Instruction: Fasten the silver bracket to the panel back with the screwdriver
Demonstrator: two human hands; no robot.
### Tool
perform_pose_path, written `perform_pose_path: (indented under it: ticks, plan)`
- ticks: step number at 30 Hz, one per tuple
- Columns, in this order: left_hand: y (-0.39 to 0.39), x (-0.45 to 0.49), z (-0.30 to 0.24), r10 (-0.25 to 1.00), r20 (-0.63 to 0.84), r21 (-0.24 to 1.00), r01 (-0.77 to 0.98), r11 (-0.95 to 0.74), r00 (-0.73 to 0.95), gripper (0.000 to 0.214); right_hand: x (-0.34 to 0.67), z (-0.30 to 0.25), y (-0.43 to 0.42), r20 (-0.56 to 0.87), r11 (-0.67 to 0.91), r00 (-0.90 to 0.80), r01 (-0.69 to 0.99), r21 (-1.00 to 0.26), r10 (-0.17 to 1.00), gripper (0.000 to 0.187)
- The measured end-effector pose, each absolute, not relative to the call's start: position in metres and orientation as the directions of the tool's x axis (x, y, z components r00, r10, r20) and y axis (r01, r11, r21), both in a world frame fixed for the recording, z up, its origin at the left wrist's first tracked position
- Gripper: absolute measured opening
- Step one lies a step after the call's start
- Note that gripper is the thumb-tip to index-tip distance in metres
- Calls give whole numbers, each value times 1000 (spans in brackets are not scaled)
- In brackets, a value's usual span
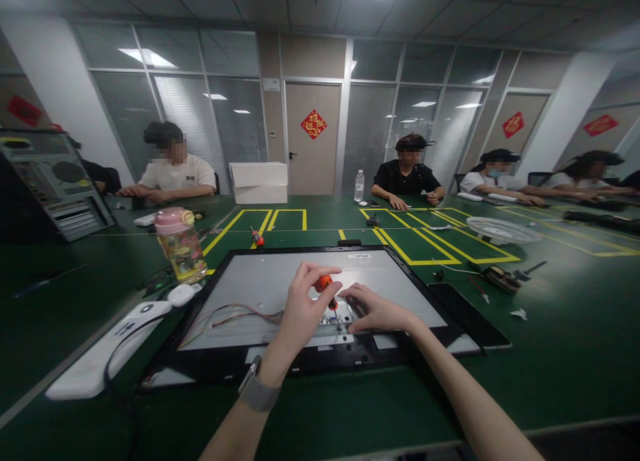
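My left hand, with a grey-banded watch on its wrist, grips the orange-red handle of a screwdriver between thumb and fingers. The screwdriver stands nearly upright, its shaft pointing down at the small connector board near the lower middle of a display panel. The panel lies flat, grey back up, in a black frame. Close beside the shaft, my right hand rests with curled fingers low on the panel; what lies within them is hidden. A bundle of thin wires runs across the panel's left part.
Left of the panel are a white power strip, a pink-lidded bottle and a computer case. A black slab and a dark tool lie to the right. A second screwdriver lies beyond. Several people sit across the table.
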State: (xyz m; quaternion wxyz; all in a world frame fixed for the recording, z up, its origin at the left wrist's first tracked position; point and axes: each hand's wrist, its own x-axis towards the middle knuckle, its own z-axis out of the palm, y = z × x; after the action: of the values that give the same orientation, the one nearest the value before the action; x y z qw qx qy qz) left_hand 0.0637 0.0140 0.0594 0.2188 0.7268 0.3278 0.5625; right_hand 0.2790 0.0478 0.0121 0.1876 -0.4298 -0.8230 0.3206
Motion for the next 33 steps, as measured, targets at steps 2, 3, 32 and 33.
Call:
perform_pose_path:
  ticks: [2, 3, 32, 33]
  plan:
    - [13, 63, 58, 704, 699, 646, 311, -697, 126, 20, 279, 12, 48, 36, 426, -560, 585, -690, 828, 71]
    - [13, 63, 59, 695, 706, 632, 321, -705, 135, 23, 279, 12, 48, 37, 427, -561, 584, -690, 827, 71]
    - [10, 27, 58, 747, 599, 792, 76, -606, -288, 36, 278, 17, 45, -1, 398, -552, 603, -692, 834, 72]
    - [11, 22, 56, 699, 650, 758, 179, -628, -300, 33, 278, 18, 44, -1, 398, -552, 603, -691, 834, 71]
